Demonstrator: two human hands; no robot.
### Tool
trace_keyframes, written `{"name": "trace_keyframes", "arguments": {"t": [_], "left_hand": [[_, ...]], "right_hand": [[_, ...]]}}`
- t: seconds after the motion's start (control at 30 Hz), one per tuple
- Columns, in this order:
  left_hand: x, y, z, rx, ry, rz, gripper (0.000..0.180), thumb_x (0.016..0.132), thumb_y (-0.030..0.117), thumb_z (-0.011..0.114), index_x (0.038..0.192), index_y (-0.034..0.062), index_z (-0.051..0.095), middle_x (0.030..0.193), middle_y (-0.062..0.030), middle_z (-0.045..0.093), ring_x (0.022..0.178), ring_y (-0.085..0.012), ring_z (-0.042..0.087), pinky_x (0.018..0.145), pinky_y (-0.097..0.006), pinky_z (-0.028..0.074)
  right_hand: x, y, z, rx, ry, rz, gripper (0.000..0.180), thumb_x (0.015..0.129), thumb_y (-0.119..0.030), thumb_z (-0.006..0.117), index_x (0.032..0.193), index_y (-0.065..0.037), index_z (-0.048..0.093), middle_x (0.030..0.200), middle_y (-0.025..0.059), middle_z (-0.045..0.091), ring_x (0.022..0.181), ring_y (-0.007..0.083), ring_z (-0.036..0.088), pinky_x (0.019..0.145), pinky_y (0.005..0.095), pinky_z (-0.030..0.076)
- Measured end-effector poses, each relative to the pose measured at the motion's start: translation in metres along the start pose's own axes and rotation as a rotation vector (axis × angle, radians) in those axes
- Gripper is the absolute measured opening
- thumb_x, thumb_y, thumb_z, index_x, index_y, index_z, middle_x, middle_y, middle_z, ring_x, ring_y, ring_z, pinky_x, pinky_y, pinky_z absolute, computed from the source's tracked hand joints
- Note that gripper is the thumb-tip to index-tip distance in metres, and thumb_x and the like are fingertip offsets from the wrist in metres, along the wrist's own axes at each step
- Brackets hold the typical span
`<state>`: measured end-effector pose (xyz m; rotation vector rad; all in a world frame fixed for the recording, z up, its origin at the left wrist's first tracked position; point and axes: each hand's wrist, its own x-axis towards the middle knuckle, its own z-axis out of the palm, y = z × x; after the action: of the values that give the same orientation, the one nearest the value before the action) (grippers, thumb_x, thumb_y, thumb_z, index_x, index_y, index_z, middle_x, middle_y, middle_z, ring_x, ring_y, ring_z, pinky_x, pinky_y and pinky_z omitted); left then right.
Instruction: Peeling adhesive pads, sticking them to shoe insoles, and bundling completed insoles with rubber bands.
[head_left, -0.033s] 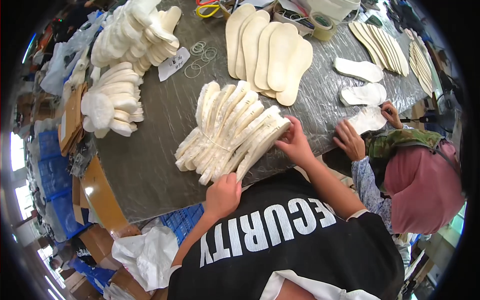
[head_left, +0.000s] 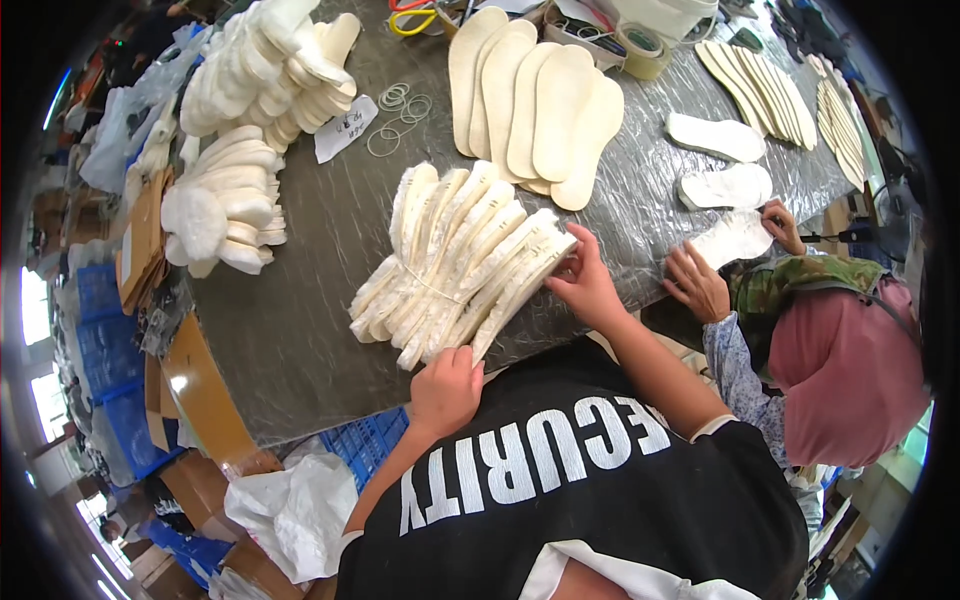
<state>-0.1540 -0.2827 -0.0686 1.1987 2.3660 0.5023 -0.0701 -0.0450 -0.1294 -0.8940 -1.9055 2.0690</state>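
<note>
A bundle of cream insoles with fluffy white edges [head_left: 455, 265] lies fanned out on the dark table in front of me. A thin band cinches it around the middle. My left hand [head_left: 447, 393] is closed, its fingers gripping the near end of the bundle's outermost insole. At the far right end of that same side, my right hand [head_left: 587, 280] grips the insole edges between thumb and fingers. Some fingertips of both hands are hidden. Beyond the bundle, flat cream insoles [head_left: 540, 110] overlap in a fan.
Fluffy insole piles [head_left: 225, 200] stand at the left, near a paper slip [head_left: 345, 128] and rubber bands [head_left: 400, 115]. Scissors [head_left: 412, 18] and a tape roll [head_left: 645, 50] sit at the back. At right, a co-worker's hands [head_left: 700, 280] touch a white insole [head_left: 732, 238].
My right hand and the bundle's right end have shifted very slightly to the left. My left hand keeps its place.
</note>
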Motion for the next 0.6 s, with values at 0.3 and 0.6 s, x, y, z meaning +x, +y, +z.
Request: {"name": "trace_keyframes", "arguments": {"t": [0.3, 0.6], "left_hand": [[0.002, -0.013, 0.027, 0.190, 0.427, 0.052, 0.020, 0.068, 0.014, 0.068, 0.082, 0.0089, 0.056, 0.079, -0.0060, 0.048, 0.076, -0.0258, 0.052, 0.062, -0.038, 0.041], [0.000, -0.016, 0.028, 0.194, 0.512, 0.044, 0.024, 0.065, 0.012, 0.070, 0.086, 0.0081, 0.059, 0.079, -0.0066, 0.049, 0.077, -0.0268, 0.052, 0.065, -0.038, 0.039]], "right_hand": [[0.001, -0.014, 0.016, -0.744, 0.121, -0.447, 0.086, 0.067, 0.001, 0.069, 0.139, -0.018, 0.027, 0.133, 0.0176, 0.035, 0.122, 0.0308, 0.038, 0.100, 0.0446, 0.034], [0.028, -0.088, 0.062, -1.576, -0.528, -0.949, 0.079, 0.069, -0.028, 0.068, 0.140, -0.026, 0.033, 0.151, 0.0073, 0.018, 0.139, 0.0282, 0.013, 0.110, 0.0543, 0.009]]}}
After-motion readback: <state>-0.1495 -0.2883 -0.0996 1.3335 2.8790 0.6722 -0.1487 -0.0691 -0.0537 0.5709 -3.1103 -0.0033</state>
